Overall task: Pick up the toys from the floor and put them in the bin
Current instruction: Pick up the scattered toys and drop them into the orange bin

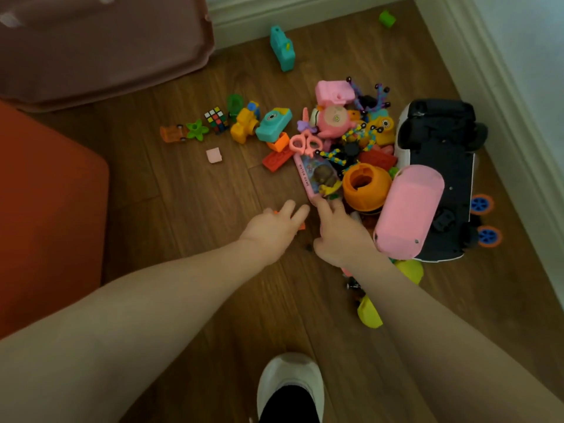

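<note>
No firm grip yet on either side: our left hand point(276, 227) reaches down with fingers spread loose over a small orange piece point(300, 225) on the floor point(189, 215), holding nothing we can confirm; our right hand point(338, 233) has fingers extended onto the near end of the pink water game point(314, 178), touching but not closed round it. The toys sit in 1 heap just ahead, including an orange pumpkin point(366, 186), a pink capsule point(409, 212) and an upturned toy car point(439, 166), with strays like the cube puzzle point(216, 120) off left. The bin point(100, 47) looks to be the mauve container top left, well apart. We judge this the reach-and-pick step; next calls for closing fingers on a toy, then carrying it left.
</note>
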Tool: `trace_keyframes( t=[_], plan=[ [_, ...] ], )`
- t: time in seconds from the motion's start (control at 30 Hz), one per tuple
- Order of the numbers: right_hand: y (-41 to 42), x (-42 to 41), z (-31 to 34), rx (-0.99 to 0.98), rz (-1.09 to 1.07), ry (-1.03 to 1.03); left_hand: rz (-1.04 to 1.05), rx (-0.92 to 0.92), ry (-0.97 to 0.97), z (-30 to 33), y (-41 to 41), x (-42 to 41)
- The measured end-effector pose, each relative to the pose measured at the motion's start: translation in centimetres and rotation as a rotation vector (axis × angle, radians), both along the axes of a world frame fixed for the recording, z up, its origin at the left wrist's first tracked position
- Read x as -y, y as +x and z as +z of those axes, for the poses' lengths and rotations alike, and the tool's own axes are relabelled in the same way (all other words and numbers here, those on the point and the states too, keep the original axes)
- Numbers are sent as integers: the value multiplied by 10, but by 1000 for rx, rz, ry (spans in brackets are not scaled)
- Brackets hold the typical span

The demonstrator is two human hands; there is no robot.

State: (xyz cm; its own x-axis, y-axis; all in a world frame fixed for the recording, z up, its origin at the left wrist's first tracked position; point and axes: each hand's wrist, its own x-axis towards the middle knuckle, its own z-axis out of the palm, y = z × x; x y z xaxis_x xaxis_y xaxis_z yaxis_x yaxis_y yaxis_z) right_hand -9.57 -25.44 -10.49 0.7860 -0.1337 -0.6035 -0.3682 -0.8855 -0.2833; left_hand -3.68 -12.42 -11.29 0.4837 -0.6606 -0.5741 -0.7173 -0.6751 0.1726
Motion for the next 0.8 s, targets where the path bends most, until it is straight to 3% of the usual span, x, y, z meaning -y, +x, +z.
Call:
trace_keyframes(
  t=[0.23, 0.43, 0.6, 0.8],
  plan=[
    [5, -30, -2, 20, 171, 6, 190, -122, -42, 1, 13, -35],
    [13, -58, -6, 45, 168, -118, 446, -214, -97, 4, 18, -61],
    [19, -72, -4, -12, 214, -211, 792, -326, -266, 18, 24, -74],
    [24, -83, -1, -22, 193, -276, 913, -399, -458, 53, 25, -85]
  ],
)
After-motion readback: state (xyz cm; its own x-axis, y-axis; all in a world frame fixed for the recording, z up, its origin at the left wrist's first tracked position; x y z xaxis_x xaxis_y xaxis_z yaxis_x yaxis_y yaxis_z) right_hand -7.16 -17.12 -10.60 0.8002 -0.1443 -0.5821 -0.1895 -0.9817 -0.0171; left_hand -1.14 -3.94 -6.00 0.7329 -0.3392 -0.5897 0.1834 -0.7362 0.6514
